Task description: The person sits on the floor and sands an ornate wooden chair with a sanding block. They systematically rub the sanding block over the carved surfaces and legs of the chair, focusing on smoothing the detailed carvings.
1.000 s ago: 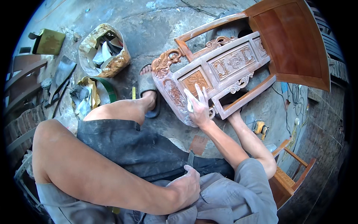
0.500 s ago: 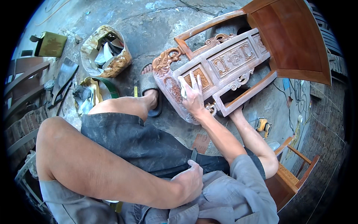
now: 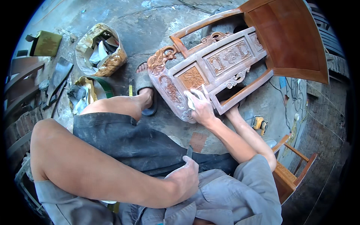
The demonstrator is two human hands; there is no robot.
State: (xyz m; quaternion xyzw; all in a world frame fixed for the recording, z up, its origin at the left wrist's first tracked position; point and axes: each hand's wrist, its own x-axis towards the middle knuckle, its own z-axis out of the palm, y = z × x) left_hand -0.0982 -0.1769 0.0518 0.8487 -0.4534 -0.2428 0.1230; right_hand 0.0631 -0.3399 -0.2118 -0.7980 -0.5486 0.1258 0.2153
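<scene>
A carved wooden chair (image 3: 234,56) lies tilted on the floor, its backrest toward me and dusted white. My right hand (image 3: 202,108) is at the lower edge of its carved panel, near the rail. Pinched at its thumb side is a pale folded piece (image 3: 190,100), perhaps sandpaper; the fingertips touch the wood. My left hand (image 3: 185,180) rests curled in my lap, away from the chair. A narrow dark grey flat strip (image 3: 189,151) sticks up from its fingers, and its kind cannot be made out.
A stained white bucket (image 3: 119,58) of scraps stands at the left, beside a bag of rags (image 3: 80,95). Farther left is a greenish tin (image 3: 47,44). On the right are a yellow power tool (image 3: 258,123), cables (image 3: 294,97) and another wooden chair (image 3: 288,174). Reddish sandpaper (image 3: 198,141) lies near my lap.
My right hand has slid down off the carved panel toward me, its fingers drawn in from their spread. My left hand stays in my lap. The whole view has shifted slightly.
</scene>
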